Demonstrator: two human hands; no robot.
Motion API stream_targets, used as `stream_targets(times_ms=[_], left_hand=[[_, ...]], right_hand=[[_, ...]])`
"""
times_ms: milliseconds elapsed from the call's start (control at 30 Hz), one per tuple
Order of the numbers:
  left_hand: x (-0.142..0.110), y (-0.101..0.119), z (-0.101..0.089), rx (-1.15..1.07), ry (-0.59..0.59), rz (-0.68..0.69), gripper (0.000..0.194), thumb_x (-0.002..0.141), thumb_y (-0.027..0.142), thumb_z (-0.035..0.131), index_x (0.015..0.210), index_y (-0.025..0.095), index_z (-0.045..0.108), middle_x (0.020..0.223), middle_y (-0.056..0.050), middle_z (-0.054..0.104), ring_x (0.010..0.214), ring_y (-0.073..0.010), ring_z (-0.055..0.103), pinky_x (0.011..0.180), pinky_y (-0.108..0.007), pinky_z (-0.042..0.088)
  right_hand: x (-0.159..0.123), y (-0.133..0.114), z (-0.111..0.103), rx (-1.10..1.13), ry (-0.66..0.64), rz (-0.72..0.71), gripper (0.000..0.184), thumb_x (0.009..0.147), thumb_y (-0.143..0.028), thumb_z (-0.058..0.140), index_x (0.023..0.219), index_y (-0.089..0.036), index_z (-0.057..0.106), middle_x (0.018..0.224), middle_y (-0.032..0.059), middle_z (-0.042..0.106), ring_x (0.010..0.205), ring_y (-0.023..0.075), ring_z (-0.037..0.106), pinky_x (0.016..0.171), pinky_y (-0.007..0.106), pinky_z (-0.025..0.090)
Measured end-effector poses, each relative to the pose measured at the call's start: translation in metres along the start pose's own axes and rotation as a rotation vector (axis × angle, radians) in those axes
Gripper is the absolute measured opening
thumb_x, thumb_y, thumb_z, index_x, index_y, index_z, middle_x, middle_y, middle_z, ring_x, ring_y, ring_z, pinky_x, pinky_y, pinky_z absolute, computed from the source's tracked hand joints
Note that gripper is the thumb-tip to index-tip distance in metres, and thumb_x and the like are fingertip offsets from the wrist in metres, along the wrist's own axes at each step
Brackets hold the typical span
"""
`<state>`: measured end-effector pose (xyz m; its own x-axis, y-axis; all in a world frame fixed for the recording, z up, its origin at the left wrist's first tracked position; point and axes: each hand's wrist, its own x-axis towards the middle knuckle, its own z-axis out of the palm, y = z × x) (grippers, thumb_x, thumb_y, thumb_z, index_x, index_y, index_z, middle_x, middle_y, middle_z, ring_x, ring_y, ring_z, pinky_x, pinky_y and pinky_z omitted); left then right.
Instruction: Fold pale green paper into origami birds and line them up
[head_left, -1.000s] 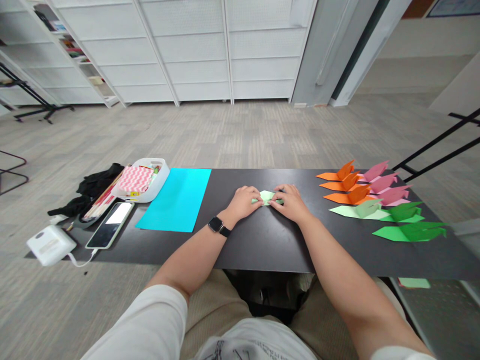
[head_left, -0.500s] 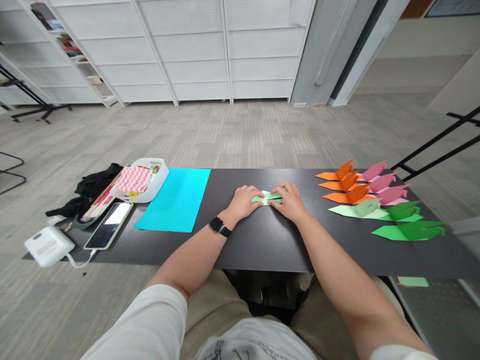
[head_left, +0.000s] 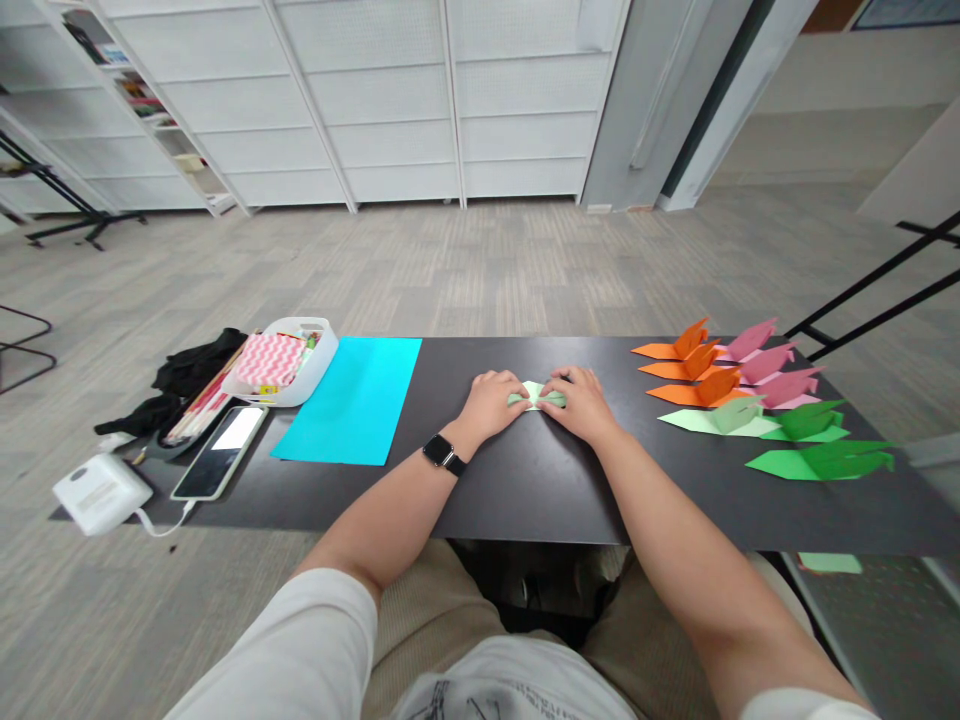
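A small folded piece of light green paper [head_left: 534, 393] lies on the dark table [head_left: 517, 480] in front of me. My left hand [head_left: 493, 402], with a black watch on its wrist, grips the paper's left end between thumb and fingers. At the right end, my right hand [head_left: 576, 402] pinches the same paper. Only the pale middle of the paper shows between the hands; its ends are partly hidden under my fingers.
Folded paper birds in orange [head_left: 694, 385], pink [head_left: 780, 390] and green [head_left: 821, 460] stand at the right. On the left lie a blue sheet [head_left: 356, 400], a white basket [head_left: 319, 355], a phone [head_left: 217, 455] and a white charger [head_left: 103, 493].
The paper's dark central slit no longer shows, and its middle looks paler and more spread. Both hands stay at its ends, with fingers slightly shifted.
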<state>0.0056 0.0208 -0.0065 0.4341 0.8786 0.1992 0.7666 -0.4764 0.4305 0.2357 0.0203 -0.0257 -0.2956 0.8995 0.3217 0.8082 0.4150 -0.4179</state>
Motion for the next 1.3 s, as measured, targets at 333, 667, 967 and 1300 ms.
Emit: stream_targets(times_ms=[333,667,967,1300], left_hand=[[0.001,-0.005,0.005,0.000,-0.024,-0.009,0.018,0.096,0.044,0.073,0.107,0.030,0.077,0.121,-0.001,0.070,0.113,-0.0240,0.058,0.110,-0.044,0.038],[0.001,-0.008,0.009,-0.032,-0.013,-0.008,0.016,0.095,0.042,0.074,0.106,0.030,0.077,0.120,-0.002,0.068,0.113,-0.0243,0.057,0.110,-0.045,0.038],[0.002,-0.011,0.003,-0.055,-0.040,0.018,0.017,0.094,0.040,0.075,0.107,0.030,0.077,0.120,-0.002,0.068,0.115,-0.0241,0.057,0.111,-0.045,0.039],[-0.005,-0.019,-0.023,-0.153,-0.027,0.163,0.032,0.096,0.027,0.066,0.128,0.029,0.071,0.131,-0.004,0.070,0.123,-0.0229,0.060,0.116,-0.043,0.042]], right_hand=[[0.001,0.002,0.003,-0.014,-0.026,0.029,0.015,0.091,-0.043,0.074,0.101,-0.032,0.076,0.132,0.0075,0.062,0.131,0.0333,0.053,0.121,0.072,0.023],[-0.005,0.016,-0.010,0.007,0.016,0.040,0.020,0.093,-0.040,0.070,0.110,-0.032,0.077,0.135,0.0089,0.061,0.133,0.0334,0.053,0.122,0.073,0.022],[-0.002,0.000,0.002,-0.023,-0.044,0.049,0.020,0.091,-0.042,0.076,0.110,-0.038,0.081,0.141,0.0078,0.060,0.138,0.0357,0.049,0.121,0.077,0.022],[0.000,0.005,0.000,-0.028,-0.049,0.009,0.023,0.088,-0.044,0.080,0.110,-0.040,0.081,0.142,0.0074,0.058,0.139,0.0357,0.048,0.122,0.077,0.017]])
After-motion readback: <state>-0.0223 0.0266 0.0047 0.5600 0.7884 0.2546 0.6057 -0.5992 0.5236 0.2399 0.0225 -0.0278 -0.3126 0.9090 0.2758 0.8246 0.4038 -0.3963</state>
